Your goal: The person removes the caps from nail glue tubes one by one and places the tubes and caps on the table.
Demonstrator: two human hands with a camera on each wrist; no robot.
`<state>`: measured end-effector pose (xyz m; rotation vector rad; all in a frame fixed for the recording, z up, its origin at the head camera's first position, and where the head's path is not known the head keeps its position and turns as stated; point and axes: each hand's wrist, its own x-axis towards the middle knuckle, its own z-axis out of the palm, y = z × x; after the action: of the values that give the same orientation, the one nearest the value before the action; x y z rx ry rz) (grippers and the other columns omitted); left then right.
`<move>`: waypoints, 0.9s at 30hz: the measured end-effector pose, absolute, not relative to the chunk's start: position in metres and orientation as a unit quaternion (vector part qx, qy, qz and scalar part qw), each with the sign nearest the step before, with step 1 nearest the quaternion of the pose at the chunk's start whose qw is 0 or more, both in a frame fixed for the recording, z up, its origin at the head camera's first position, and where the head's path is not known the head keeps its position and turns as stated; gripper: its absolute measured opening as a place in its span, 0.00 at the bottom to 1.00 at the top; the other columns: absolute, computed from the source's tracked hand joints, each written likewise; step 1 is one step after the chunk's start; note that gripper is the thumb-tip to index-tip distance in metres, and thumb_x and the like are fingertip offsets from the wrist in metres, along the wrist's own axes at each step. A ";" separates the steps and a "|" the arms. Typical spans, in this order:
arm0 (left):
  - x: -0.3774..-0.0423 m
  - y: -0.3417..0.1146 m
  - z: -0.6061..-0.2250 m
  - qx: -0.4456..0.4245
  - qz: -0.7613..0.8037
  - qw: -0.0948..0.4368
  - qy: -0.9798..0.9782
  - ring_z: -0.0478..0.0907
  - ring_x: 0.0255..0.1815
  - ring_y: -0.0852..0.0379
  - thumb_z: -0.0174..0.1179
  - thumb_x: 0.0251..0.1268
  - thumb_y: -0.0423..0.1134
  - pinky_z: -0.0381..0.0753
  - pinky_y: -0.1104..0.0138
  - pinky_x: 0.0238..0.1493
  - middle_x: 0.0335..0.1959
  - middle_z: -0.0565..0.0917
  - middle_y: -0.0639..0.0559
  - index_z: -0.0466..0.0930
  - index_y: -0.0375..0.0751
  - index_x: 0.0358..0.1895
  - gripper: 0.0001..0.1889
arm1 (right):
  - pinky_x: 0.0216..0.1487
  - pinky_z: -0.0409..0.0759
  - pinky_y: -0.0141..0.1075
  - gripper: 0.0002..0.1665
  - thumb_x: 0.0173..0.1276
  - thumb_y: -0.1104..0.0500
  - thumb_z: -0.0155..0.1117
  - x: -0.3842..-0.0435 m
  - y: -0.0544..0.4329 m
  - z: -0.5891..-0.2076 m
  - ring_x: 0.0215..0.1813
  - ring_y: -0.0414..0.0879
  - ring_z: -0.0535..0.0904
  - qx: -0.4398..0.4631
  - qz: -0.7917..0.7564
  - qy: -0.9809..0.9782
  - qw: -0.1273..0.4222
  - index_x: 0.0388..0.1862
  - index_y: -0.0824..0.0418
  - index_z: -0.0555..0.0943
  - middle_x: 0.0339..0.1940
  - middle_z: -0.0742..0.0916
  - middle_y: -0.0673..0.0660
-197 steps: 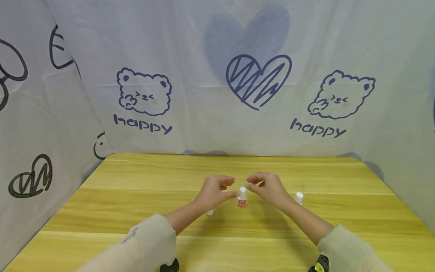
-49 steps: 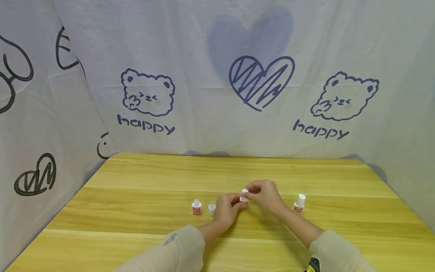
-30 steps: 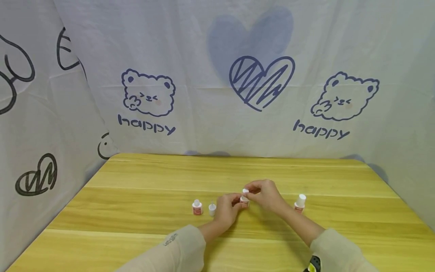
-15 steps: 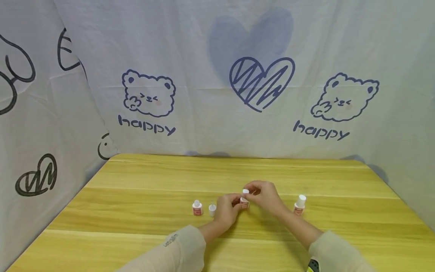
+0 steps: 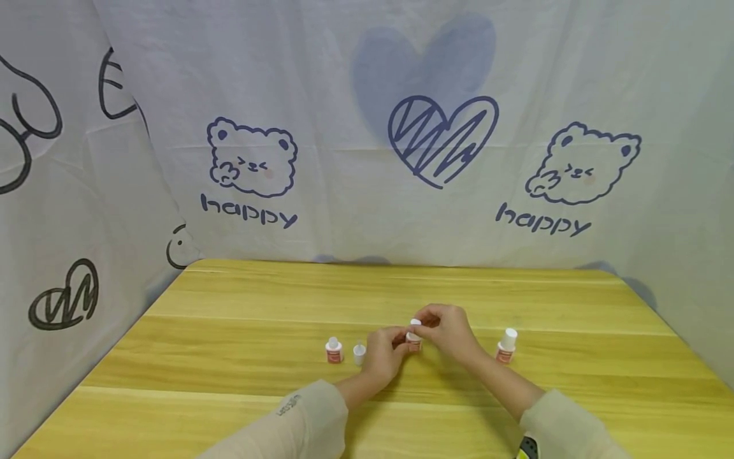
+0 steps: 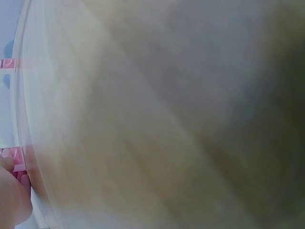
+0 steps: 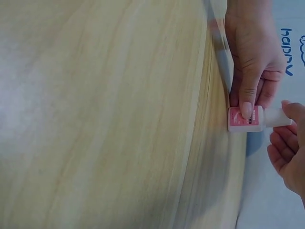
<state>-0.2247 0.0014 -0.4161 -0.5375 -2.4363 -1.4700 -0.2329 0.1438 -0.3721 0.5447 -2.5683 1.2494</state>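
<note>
In the head view, my left hand grips the body of a small white bottle with a pink label, which stands upright on the table. With thumb and fingers, my right hand pinches the same bottle's white cap. The right wrist view shows the left thumb pressed on the label and the cap on the neck. Left of the hands stands a similar bottle with its neck bare. Beside it is a loose white cap, a thin stem pointing up from it.
Another capped bottle stands to the right, near the right forearm. All rest on a wood-grain table. A white cloth with bear and heart drawings hangs behind and along the sides.
Several seconds ago both hands were around the middle bottle without gripping it. Since then the left has taken its body and the right its cap. Over the last second, almost nothing has moved.
</note>
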 end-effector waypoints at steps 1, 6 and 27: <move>-0.225 0.001 -0.416 -0.185 -0.504 0.122 -0.834 0.84 0.38 0.52 0.64 0.52 0.33 0.82 0.72 0.37 0.35 0.87 0.41 0.84 0.30 0.38 0.11 | 0.30 0.77 0.25 0.05 0.54 0.64 0.70 -0.233 0.144 -0.372 0.29 0.40 0.80 0.187 0.425 -0.878 0.116 0.27 0.66 0.84 0.26 0.87 0.58; -0.225 0.001 -0.417 -0.188 -0.503 0.123 -0.834 0.83 0.37 0.53 0.64 0.52 0.34 0.81 0.72 0.37 0.34 0.87 0.41 0.84 0.31 0.38 0.11 | 0.31 0.78 0.25 0.06 0.54 0.65 0.70 -0.234 0.144 -0.370 0.29 0.42 0.81 0.189 0.419 -0.881 0.110 0.29 0.68 0.84 0.27 0.87 0.59; -0.227 0.000 -0.416 -0.193 -0.504 0.115 -0.834 0.79 0.34 0.63 0.64 0.53 0.33 0.79 0.76 0.35 0.33 0.87 0.44 0.85 0.32 0.36 0.09 | 0.33 0.82 0.32 0.06 0.58 0.67 0.66 -0.234 0.147 -0.363 0.32 0.50 0.84 0.216 0.408 -0.884 0.081 0.32 0.71 0.84 0.29 0.88 0.63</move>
<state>-0.2272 -0.0001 -0.4159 -0.5662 -2.4438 -1.4780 -0.2339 0.1473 -0.3632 0.6442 -2.6411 1.2195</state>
